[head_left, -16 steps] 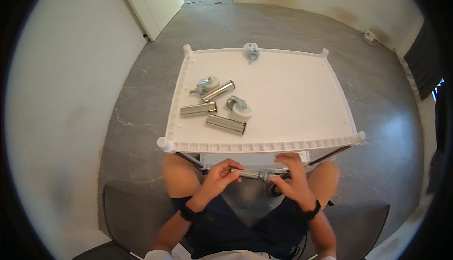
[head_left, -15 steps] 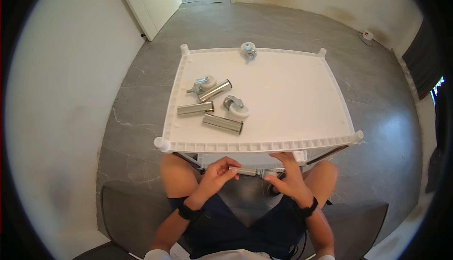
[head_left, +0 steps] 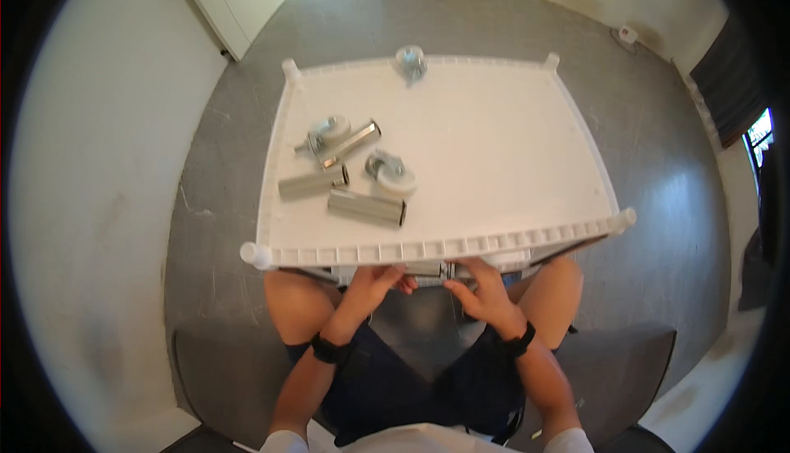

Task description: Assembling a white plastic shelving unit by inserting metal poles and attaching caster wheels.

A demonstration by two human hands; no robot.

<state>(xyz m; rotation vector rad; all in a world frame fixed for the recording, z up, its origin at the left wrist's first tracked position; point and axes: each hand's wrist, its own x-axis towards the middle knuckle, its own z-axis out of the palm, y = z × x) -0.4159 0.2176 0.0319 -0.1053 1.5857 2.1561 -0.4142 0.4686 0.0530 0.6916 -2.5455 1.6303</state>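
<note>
Just below the near edge of the white plastic shelf (head_left: pixel 502 148), my left hand (head_left: pixel 374 288) is closed on one end of a short silver metal tube (head_left: pixel 425 270). My right hand (head_left: pixel 487 295) grips a caster (head_left: pixel 450 271) at the tube's other end, its thumb and fingers around it. The shelf rim and my right fingers hide most of that caster. Whether its stem is inside the tube I cannot tell. Three similar tubes lie on the shelf's left part, one of them nearest me (head_left: pixel 367 207). Among them rest two casters, one with its white wheel toward me (head_left: pixel 397 180).
Another caster (head_left: pixel 411 64) lies at the shelf's far rim. Short posts rise at the corners, such as the near right one (head_left: pixel 624 220). Dark legs slope below the shelf, beside my knees. A door (head_left: pixel 239 0) stands ajar at the far left.
Both hands, with the tube and caster, have moved forward and up, partly under the shelf's near rim. The view has shifted slightly; the parts on the shelf keep their arrangement.
</note>
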